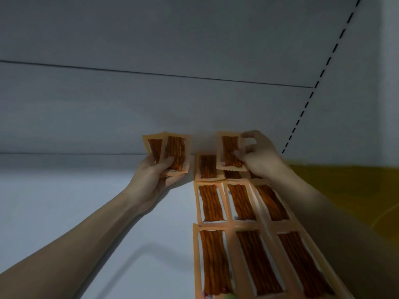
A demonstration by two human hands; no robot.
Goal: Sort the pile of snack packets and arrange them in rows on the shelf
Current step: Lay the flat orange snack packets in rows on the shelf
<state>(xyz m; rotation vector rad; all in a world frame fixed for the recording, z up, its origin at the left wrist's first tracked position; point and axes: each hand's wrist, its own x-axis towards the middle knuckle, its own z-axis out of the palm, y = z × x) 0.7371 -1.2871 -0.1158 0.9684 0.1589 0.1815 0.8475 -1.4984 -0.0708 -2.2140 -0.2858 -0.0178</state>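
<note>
No brand or writing can be read on any packet; only orange wrappers with a clear window over reddish-brown sticks are seen. Two packets [172, 154] are held fanned in the left hand [154, 175], the thumb curled across their lower faces and the fingers closed behind them, just above the white shelf [86, 201]. One packet [230, 151] is pinched at its right edge by the right hand [258, 155], thumb and fingertips clamped on the wrapper, and it is held tilted over the far row. That far row [208, 167] lies against the back wall [151, 104]; its left packet is plainly seen, while the ones beside it are largely hidden under the held packet and the right hand. In front of it a middle row [241, 201] of three packets lies flat, side by side and touching, and a near row [259, 262] of three more runs to the lower edge. A yellow surface [345, 186] is seen to the right of the rows.
</note>
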